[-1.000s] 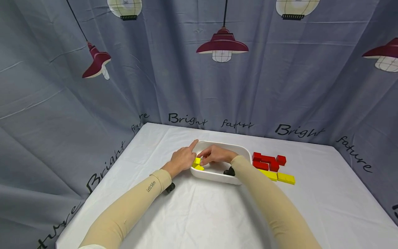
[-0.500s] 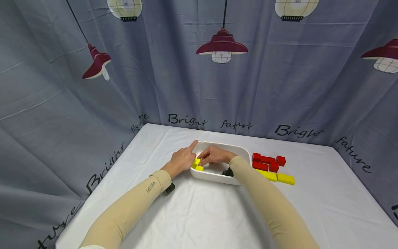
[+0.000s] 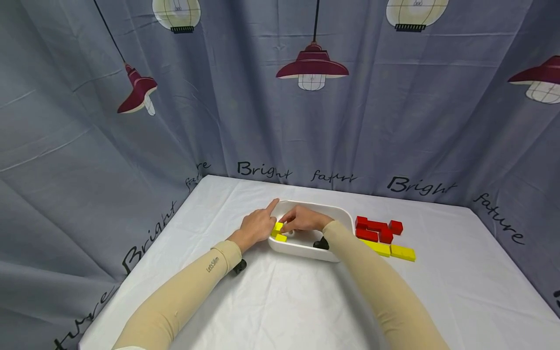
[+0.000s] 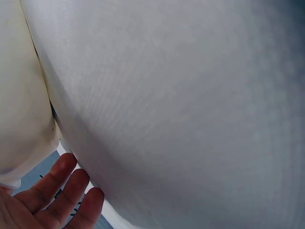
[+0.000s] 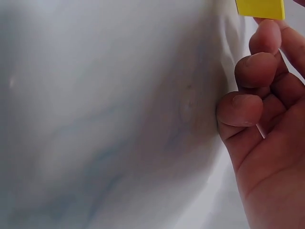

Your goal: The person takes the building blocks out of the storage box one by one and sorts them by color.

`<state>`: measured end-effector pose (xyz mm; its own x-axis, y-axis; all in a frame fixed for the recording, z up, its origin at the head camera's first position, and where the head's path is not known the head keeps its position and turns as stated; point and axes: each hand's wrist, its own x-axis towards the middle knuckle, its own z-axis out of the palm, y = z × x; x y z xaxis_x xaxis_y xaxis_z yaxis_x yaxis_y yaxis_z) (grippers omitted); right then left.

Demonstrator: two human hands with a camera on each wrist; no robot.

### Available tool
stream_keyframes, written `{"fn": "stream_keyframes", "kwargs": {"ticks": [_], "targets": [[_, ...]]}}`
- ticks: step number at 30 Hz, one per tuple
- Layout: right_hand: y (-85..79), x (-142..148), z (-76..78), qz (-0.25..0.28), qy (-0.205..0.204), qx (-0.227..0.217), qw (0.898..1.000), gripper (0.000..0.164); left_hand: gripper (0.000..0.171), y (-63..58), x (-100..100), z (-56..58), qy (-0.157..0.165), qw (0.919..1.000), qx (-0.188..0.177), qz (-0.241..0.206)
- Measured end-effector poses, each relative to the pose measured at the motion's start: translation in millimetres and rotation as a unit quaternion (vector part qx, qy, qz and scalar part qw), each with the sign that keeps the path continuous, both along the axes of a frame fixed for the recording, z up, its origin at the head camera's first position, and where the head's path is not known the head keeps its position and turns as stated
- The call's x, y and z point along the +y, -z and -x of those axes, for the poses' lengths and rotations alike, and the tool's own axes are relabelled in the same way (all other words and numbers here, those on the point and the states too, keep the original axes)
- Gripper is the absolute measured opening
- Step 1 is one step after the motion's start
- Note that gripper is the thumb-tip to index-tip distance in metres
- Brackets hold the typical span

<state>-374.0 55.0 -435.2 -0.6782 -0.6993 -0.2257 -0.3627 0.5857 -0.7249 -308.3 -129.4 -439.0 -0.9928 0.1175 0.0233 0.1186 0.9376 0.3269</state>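
A white tray [image 3: 339,212] sits mid-table with yellow blocks [image 3: 281,238] at its left end. My left hand [image 3: 259,224] lies over that end, one finger stretched along the rim. In the left wrist view its other fingers [image 4: 72,187] are nearly straight. My right hand [image 3: 303,218] reaches inside, its fingertips at the upper yellow block [image 3: 277,226]. In the right wrist view, a yellow block [image 5: 260,7] shows at the tips of the curled fingers [image 5: 255,70], with the thumb mostly hidden.
Several red blocks [image 3: 366,235] lie right of the tray, with yellow blocks [image 3: 402,253] in front of them. A black object [image 3: 322,243] shows beside the right sleeve [image 3: 372,277]. Another black piece [image 3: 239,266] is under the left wrist. A printed curtain [image 3: 245,107] stands behind.
The right fingertips shift slightly among the yellow blocks, and the front yellow block sits turned a little differently. My left hand stays put on the tray's end.
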Motion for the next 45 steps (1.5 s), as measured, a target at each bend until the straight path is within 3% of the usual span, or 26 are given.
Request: {"fn": "stream_keyframes", "kwargs": {"ticks": [7,17,29,45], "targets": [[-1.4,3,-2.5,-0.011,0.019,0.016,1.0,0.037,0.06,1.5,2,-0.2,0.005,1.0,0.0,0.002],[-2.6,12,-0.7,-0.001,0.012,0.02,1.0,0.03,0.06,0.4,5,-1.6,0.008,1.0,0.004,0.0],[-16.3,20,-2.2,-0.015,0.044,0.033,0.998,0.034,0.06,2.8,2,-1.9,0.002,1.0,0.003,-0.004],[-41.8,39,-1.2,-0.004,0.035,0.047,0.998,0.037,0.059,3.1,-1,-0.8,-0.003,0.9999,0.009,-0.011]]}}
